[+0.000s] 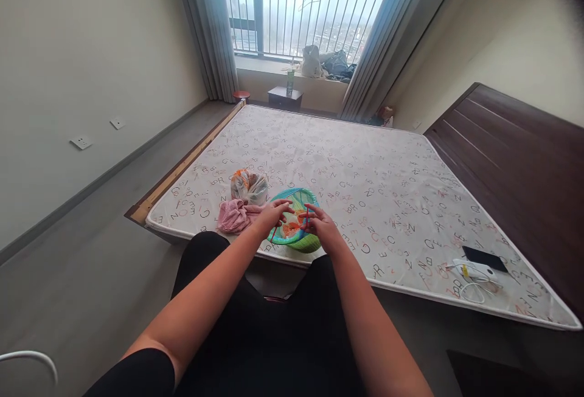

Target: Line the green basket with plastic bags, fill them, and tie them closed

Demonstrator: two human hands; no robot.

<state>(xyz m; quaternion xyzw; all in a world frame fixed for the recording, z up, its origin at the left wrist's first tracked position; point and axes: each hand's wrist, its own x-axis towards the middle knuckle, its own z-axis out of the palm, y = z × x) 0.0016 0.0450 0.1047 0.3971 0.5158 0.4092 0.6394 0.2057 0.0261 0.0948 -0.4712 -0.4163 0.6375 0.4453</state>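
Observation:
On the near edge of a white mattress (319,160) printed with letters lies a green and blue mesh bag (296,236) with orange shapes on its fabric. My left hand (274,213) rests on its rim, with the fingers spread over it. My right hand (320,224) pinches a thin red cord (306,217) above the bag. The cord also shows below my left hand, but the fingers hide what that hand grips. A pink towel (233,216) lies to the left of my left hand, and a knotted plastic bag (249,186) sits behind the towel.
A black phone (484,258) and a white charger with cable (474,274) lie on the mattress at the right. A dark wooden headboard (511,184) stands along the right side. A wooden bed frame rail (191,160) runs along the left. A balcony window is at the far end.

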